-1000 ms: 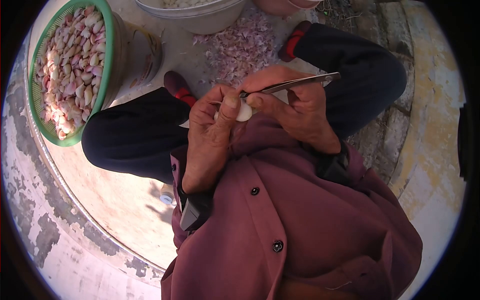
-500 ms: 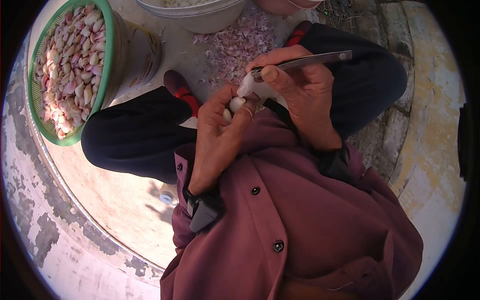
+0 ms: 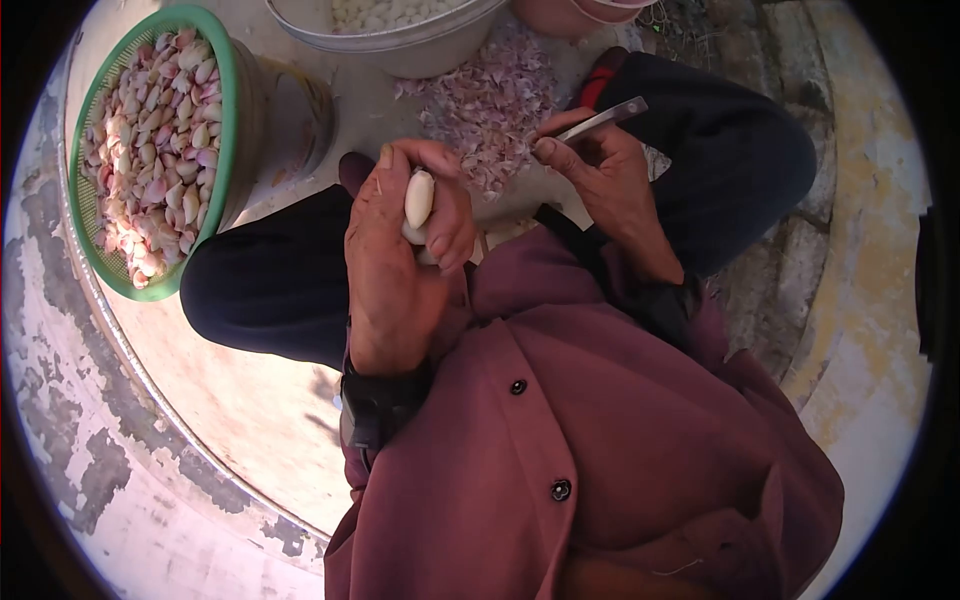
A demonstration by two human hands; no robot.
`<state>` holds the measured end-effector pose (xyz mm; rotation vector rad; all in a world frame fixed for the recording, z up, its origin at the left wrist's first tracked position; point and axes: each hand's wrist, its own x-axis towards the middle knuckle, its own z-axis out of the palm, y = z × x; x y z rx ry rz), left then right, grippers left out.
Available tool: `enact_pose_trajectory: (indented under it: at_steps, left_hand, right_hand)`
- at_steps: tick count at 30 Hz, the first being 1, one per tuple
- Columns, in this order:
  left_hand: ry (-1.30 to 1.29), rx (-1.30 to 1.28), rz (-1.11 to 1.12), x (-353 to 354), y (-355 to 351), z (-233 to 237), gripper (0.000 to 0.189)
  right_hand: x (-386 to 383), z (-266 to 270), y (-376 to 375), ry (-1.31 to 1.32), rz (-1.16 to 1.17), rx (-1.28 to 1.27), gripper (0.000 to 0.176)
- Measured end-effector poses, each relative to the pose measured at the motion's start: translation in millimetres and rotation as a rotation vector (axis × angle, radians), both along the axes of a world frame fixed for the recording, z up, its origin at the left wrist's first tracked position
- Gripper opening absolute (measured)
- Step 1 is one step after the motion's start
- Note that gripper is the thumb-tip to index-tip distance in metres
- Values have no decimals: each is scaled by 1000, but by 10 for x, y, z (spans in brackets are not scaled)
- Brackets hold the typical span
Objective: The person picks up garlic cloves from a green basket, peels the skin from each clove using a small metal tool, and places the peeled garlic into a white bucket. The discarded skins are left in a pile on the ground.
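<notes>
My left hand (image 3: 400, 260) is curled, palm up, around several peeled garlic cloves. One pale clove (image 3: 419, 198) shows plainly between the fingers; the others are partly hidden under it. To the right and apart from it, my right hand (image 3: 622, 190) grips a small metal knife (image 3: 606, 118) between thumb and fingers. The knife's handle end points up and right, and its blade is mostly hidden by the fingers. Beyond my hands, a heap of pinkish garlic skins (image 3: 490, 110) lies on the ground.
At left, a green basket (image 3: 229, 120) of unpeeled cloves (image 3: 155, 160) rests on a bucket (image 3: 300, 115). A pale basin (image 3: 410, 52) with peeled cloves (image 3: 385, 12) stands at the top, beside a pink bucket (image 3: 570, 18). My bent legs (image 3: 270, 275) flank the skins.
The loose skin at the knife tip is gone from there. My left hand has turned palm up and moved left, away from the knife. My right hand has shifted slightly, still gripping the knife.
</notes>
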<state>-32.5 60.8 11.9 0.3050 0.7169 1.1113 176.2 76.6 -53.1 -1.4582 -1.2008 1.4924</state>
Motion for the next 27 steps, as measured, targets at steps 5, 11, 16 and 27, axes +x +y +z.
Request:
enact_pose_trajectory:
  at_steps: [5, 11, 16, 27]
  left_hand:
    - [-84, 148, 44, 18, 248, 76, 34]
    - [100, 216, 87, -126, 724, 292, 35]
    - [1150, 387, 360, -331, 1581, 287, 39]
    - [125, 71, -36, -379, 744, -220, 48]
  right_hand:
    - [-28, -33, -100, 157, 8, 5, 20]
    - [-14, 112, -15, 220, -5, 114, 20]
    - [-13, 61, -22, 217, -44, 129, 20]
    - [-30, -28, -64, 235, -40, 75, 20]
